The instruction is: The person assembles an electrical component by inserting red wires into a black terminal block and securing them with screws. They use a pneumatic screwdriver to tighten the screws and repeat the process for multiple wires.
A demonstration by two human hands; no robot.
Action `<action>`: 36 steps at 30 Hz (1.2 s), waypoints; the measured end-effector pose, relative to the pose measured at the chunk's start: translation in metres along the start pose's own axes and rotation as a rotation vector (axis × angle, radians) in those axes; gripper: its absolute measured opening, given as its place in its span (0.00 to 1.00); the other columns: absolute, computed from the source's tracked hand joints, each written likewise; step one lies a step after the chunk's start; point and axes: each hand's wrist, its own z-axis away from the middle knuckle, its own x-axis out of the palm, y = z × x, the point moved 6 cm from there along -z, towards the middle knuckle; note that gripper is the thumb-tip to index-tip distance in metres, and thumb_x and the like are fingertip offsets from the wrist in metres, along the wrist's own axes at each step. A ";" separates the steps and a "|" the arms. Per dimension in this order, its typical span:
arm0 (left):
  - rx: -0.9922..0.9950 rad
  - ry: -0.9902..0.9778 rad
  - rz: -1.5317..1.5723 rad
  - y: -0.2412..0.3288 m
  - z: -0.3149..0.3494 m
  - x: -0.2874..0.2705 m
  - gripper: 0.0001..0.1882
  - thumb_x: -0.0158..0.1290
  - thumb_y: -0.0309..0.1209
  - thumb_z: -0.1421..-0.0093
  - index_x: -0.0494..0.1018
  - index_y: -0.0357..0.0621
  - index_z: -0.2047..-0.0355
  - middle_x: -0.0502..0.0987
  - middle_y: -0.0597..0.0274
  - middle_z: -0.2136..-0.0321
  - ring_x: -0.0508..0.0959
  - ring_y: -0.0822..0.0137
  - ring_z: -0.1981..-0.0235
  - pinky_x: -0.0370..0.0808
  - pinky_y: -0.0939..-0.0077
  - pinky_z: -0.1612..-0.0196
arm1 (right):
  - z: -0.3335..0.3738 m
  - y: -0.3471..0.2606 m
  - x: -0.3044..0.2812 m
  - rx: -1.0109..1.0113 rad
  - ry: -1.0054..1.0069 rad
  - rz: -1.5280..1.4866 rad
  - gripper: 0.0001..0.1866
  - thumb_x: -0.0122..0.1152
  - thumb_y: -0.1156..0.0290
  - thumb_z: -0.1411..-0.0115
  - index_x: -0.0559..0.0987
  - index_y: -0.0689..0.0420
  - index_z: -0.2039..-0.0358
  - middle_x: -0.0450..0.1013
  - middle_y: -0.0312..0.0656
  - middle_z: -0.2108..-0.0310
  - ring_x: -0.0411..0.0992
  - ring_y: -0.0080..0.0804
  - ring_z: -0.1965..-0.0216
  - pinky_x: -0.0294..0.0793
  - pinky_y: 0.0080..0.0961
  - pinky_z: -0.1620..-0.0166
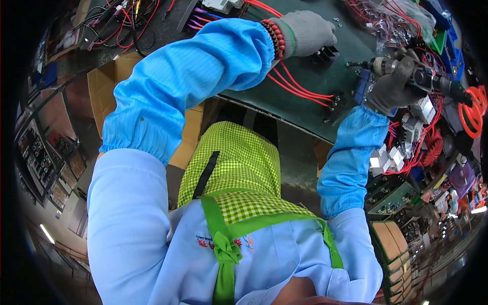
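My left hand [307, 33], in a grey glove, is curled closed over the green work surface; its fingertips are turned away, so what they grip cannot be made out. Just below its knuckles sits a black block-shaped part [326, 54], touching or very close to the fingers. My right hand [394, 85], also gloved in grey, is wrapped round a power screwdriver [385, 66] whose bit points left toward the black part. Red wires [300, 90] run from under my left wrist to a second small black part [336, 100] near the table's front edge.
Clear plastic bags and red wires [394, 20] lie at the far right, beside blue bins [455, 53]. White and grey components [409, 127] with red wires crowd the right side, near a coiled orange hose [471, 113]. Tangled cables [122, 23] lie far left, above a cardboard box [109, 84].
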 end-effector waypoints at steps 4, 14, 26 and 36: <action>0.024 0.002 -0.015 0.000 -0.004 -0.003 0.20 0.55 0.22 0.46 0.77 0.53 0.53 0.75 0.64 0.51 0.79 0.56 0.54 0.77 0.61 0.51 | -0.017 0.007 -0.010 0.020 -0.084 -0.011 0.27 0.65 0.67 0.45 0.67 0.74 0.53 0.76 0.53 0.66 0.77 0.36 0.69 0.79 0.29 0.63; 0.036 0.025 -0.044 -0.001 -0.004 0.001 0.19 0.52 0.24 0.43 0.76 0.54 0.51 0.77 0.63 0.53 0.79 0.54 0.52 0.78 0.57 0.51 | -0.011 0.011 -0.015 0.092 -0.069 0.022 0.30 0.63 0.68 0.44 0.64 0.72 0.47 0.77 0.53 0.67 0.77 0.36 0.70 0.79 0.29 0.64; 0.039 -0.007 -0.019 0.003 -0.009 0.004 0.18 0.54 0.23 0.45 0.76 0.53 0.54 0.75 0.64 0.53 0.78 0.55 0.52 0.77 0.59 0.51 | 0.004 -0.017 -0.003 -0.041 -0.069 0.015 0.21 0.64 0.72 0.44 0.69 0.70 0.56 0.76 0.53 0.64 0.77 0.36 0.65 0.80 0.30 0.60; 0.066 0.070 -0.031 -0.001 -0.005 -0.002 0.16 0.53 0.23 0.47 0.77 0.52 0.58 0.75 0.62 0.56 0.78 0.54 0.55 0.77 0.58 0.53 | 0.004 -0.018 -0.004 0.316 0.180 -0.008 0.22 0.56 0.58 0.40 0.73 0.68 0.58 0.75 0.53 0.64 0.76 0.39 0.66 0.79 0.32 0.61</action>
